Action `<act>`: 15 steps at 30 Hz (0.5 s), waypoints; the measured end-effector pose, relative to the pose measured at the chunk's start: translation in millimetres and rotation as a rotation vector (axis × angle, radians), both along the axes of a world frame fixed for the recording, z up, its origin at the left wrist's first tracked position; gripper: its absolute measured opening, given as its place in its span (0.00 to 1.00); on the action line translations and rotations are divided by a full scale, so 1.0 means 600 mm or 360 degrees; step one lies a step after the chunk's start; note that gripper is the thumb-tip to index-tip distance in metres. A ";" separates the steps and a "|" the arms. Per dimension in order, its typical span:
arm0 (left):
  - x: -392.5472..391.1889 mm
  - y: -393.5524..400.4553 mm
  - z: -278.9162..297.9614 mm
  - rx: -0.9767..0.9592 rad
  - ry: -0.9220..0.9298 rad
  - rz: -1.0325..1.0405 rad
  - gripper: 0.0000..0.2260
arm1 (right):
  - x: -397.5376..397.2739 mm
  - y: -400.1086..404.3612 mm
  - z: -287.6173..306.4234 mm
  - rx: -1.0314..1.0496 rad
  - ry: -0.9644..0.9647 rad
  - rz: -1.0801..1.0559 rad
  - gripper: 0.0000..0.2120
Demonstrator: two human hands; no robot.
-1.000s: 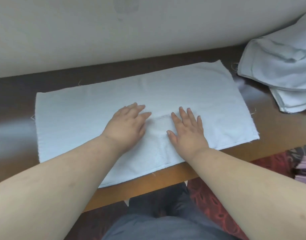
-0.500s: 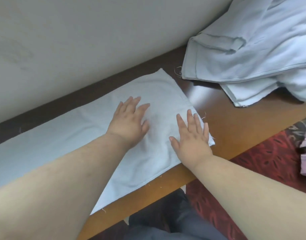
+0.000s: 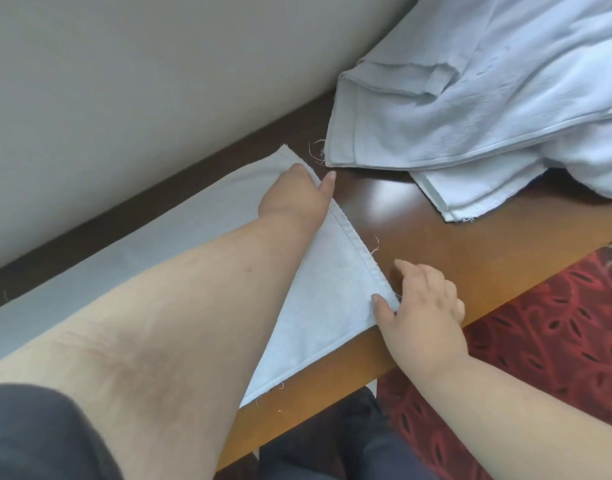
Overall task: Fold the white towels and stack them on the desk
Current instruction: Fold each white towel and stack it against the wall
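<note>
- Along the near edge of the wooden desk [image 3: 470, 237]: the spread white towel [image 3: 332, 306] lies flat, long side running left toward the wall, its right hemmed edge now the point of action.
- Far right, against the wall: a heap of white towels [image 3: 488, 98], loosely piled, just beside the spread towel's far corner but not touching it.
- Change: a second ago both palms pressed flat on the towel's middle, smoothing; now both have moved out to the right hem.
- Left hand [image 3: 294, 199]: at the far right corner, fingers curled down over the hem, thumb out on the desk; grip looks like a pinch, underside hidden.
- Right hand [image 3: 425, 303]: at the near right corner, thumb on top, fingers bent beside the edge, pinching it.
- Reading: smoothing done; the first fold, right end carried over to the left, seems about to begin. Nothing stacked yet.
</note>
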State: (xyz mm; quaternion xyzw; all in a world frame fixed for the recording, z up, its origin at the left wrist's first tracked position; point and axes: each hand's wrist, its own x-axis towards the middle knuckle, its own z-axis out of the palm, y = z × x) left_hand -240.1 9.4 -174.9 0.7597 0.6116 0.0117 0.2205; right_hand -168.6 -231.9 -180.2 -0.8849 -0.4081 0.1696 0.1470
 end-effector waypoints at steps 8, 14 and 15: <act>0.042 0.034 0.003 -0.0302 0.0259 0.0322 0.18 | 0.000 -0.002 0.000 -0.0102 -0.0011 0.0138 0.09; 0.002 0.015 0.023 -0.0173 -0.0216 0.0328 0.07 | -0.035 0.000 0.044 0.0221 0.0401 0.0376 0.17; -0.010 0.007 0.029 -0.0110 -0.0313 0.0293 0.07 | -0.048 0.002 0.055 0.0283 0.0488 0.0455 0.17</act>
